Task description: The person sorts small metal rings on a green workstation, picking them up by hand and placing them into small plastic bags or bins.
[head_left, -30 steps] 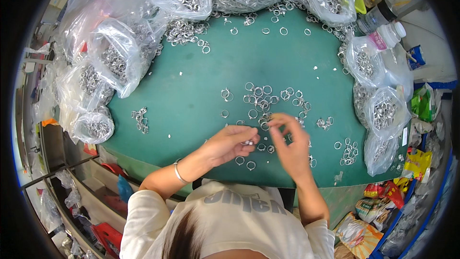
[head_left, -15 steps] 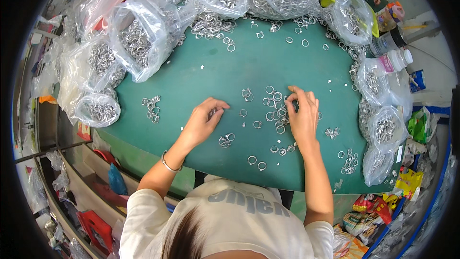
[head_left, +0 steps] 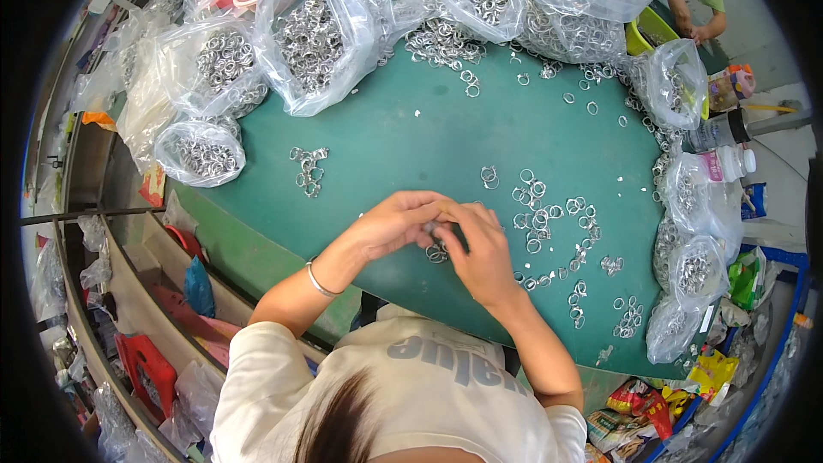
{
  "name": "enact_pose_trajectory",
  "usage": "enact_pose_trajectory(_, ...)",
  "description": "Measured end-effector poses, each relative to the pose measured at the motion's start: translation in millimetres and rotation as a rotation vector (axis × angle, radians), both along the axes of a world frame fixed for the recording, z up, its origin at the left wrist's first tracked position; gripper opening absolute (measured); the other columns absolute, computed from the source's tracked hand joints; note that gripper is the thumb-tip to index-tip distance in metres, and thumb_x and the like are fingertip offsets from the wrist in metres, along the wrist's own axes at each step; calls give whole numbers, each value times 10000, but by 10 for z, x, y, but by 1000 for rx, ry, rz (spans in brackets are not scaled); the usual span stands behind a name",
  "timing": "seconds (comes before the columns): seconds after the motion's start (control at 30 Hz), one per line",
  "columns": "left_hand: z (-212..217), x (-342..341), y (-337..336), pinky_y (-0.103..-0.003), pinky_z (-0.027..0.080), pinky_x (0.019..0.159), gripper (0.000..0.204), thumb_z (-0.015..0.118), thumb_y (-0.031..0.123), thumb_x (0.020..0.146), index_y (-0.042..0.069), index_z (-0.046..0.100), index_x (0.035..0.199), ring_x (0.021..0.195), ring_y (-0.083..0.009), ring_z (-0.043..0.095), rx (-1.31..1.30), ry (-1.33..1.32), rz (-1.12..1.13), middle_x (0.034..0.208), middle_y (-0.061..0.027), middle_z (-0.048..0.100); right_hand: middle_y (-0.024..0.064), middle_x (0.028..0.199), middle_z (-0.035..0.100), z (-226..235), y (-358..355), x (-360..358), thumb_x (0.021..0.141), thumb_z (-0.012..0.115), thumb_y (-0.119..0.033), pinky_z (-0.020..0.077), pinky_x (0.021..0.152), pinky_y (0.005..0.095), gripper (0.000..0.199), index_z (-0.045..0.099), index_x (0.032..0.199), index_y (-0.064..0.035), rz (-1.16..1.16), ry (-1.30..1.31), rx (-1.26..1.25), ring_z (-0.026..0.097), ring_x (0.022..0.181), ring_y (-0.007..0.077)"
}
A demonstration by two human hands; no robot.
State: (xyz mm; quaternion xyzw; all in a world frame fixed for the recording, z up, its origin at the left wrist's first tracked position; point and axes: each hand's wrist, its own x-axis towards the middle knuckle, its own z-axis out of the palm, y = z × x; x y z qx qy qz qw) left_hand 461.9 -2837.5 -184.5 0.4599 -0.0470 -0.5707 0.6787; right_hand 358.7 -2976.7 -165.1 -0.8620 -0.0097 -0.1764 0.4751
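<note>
Over the front middle of the green table (head_left: 377,154), my two hands meet at the fingertips. My left hand (head_left: 390,227) is closed, with a small silvery ring (head_left: 431,227) in its fingers, blurred and partly covered. The fingers of my right hand (head_left: 482,257) pinch at the same ring from the other side. Just below the fingertips lie a few silver rings (head_left: 437,253), partly hidden by the right hand. To the right, a loose cluster of silver rings (head_left: 536,219) spreads on the tabletop, with a smaller group (head_left: 628,315) near the front right edge.
Clear plastic bags full of rings line the back and sides, including a large bag (head_left: 313,43) and a small bag (head_left: 201,154). More rings (head_left: 309,171) lie at left. A yellow-green bin (head_left: 639,39) and another person's hands (head_left: 694,27) are at far right.
My right hand has moved left from the ring cluster to meet my left hand, which has moved slightly right. The view has shifted, and the other person's hands have come together.
</note>
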Motion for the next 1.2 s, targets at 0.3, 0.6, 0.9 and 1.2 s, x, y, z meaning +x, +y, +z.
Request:
enact_pose_trajectory(0.3, -147, 173, 168, -376, 402, 794, 238, 551, -68, 768, 25, 571, 987, 938, -318, 480, 486, -1653, 80, 995, -136, 491, 105, 905, 589, -293, -997, -80, 709, 676, 28, 450, 739, 381, 400, 553, 1085, -30, -461, 240, -256, 547, 825, 264)
enact_pose_trajectory(0.6, 13, 228, 260, -417, 341, 913, 301, 613, 29, 767, 34, 551, 1061, 1115, -325, 430, 723, -1879, 55, 1147, -151, 463, 106, 843, 618, 54, -1254, -337, 700, 702, -29, 462, 734, 374, 294, 614, 980, -35, -251, 274, -327, 566, 798, 283)
enact_pose_trajectory(0.9, 132, 149, -733, -393, 387, 923, 443, 650, 66, 771, 45, 495, 1185, 1089, -339, 450, 256, -1723, -173, 1196, -159, 461, 116, 986, 604, -43, -1226, -483, 744, 665, -35, 450, 804, 372, 269, 599, 1005, -37, -120, 153, -251, 556, 920, 301)
enact_pose_trajectory(1.2, 326, 451, -2158, -346, 473, 871, 396, 519, 170, 920, -13, 429, 1260, 1057, -249, 539, -101, -349, -137, 1191, -150, 524, 113, 955, 653, 160, -1511, -925, 766, 626, 23, 460, 773, 319, 202, 629, 966, 1, -354, 182, -72, 604, 870, 252)
